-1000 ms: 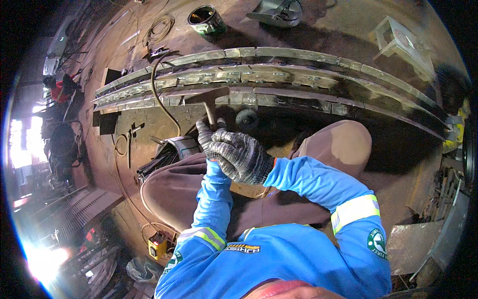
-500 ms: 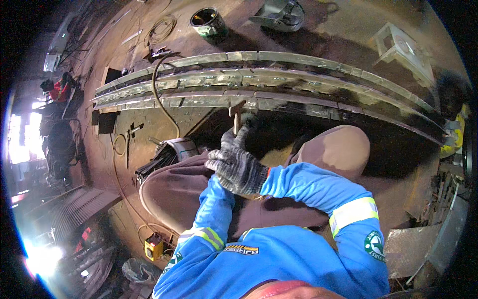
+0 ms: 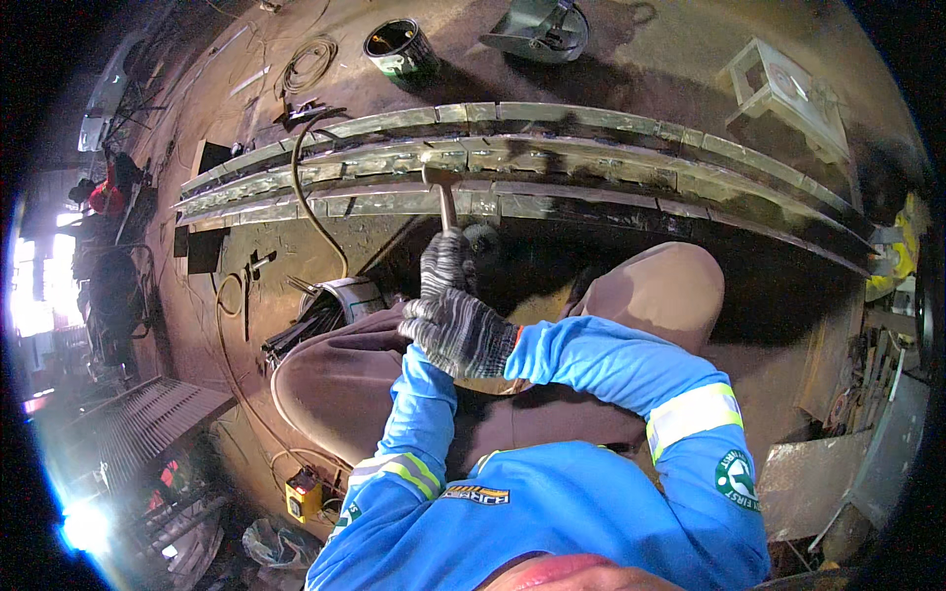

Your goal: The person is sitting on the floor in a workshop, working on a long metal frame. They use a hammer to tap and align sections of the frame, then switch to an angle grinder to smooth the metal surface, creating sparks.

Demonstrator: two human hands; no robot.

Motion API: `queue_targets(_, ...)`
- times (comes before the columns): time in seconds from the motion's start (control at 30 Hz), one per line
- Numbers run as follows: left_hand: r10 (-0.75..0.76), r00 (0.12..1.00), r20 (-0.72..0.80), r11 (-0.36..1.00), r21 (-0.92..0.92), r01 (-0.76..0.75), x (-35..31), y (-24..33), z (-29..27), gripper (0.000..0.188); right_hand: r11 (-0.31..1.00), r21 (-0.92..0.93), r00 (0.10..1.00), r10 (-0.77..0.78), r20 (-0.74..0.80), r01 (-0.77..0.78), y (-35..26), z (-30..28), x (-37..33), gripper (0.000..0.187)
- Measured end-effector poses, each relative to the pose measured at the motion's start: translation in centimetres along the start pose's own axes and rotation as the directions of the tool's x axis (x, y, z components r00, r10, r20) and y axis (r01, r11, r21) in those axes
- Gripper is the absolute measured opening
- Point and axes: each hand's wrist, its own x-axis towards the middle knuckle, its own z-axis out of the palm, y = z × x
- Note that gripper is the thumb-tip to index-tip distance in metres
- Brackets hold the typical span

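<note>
My left hand (image 3: 448, 264), in a grey-and-black knit glove, is closed round the handle of a hammer (image 3: 446, 205). The hammer's head lies over the long metal rails (image 3: 345, 161), at about the middle one; whether it touches the metal I cannot tell. Gloved the same way, my right hand (image 3: 461, 333) crosses over my left wrist, its fingers curled round it. That wrist and the end of its blue sleeve are partly hidden beneath. Both hands are above my lap, between my bent knees.
A cable (image 3: 301, 182) loops over the rails. Beside my left knee is a container of thin rods (image 3: 350, 295). Beyond the rails stand a dark bucket (image 3: 401, 51), a welding helmet (image 3: 540, 34) and a whitish box frame (image 3: 788, 94). A yellow device (image 3: 304, 494) sits lower left.
The hammer has moved away from me, its head passing from the near rail to over the middle one. My left hand has reached further out; my right remains across the left wrist.
</note>
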Motion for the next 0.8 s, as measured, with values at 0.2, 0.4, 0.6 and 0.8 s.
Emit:
queue_targets(0.2,0.712,0.702,0.006,0.701,-0.071,-0.71,-5.3,6.3,0.5,0.025,0.935,0.006,0.927,-0.352,-0.133,0.356,-2.3,-1.4,0.3,0.039)
queue_targets(0.4,0.535,0.798,0.278,0.814,0.084,-0.575,-1.7,2.7,-2.4,0.013,0.995,0.102,0.997,0.005,0.073,-0.013,-0.2,-0.3,0.2,0.026)
queue_targets(0.6,0.116,0.993,-0.027,0.779,0.622,-0.074,0.5,-2.3,-1.2,0.037,0.996,-0.022,0.996,-0.087,0.026,0.088,1.1,2.1,-0.5,0.014)
queue_targets(0.8,0.742,0.654,0.15,0.659,0.016,-0.752,-4.7,4.6,1.4,0.025,0.93,-0.025,0.921,-0.366,-0.131,0.366,-1.7,-1.5,1.0,0.021)
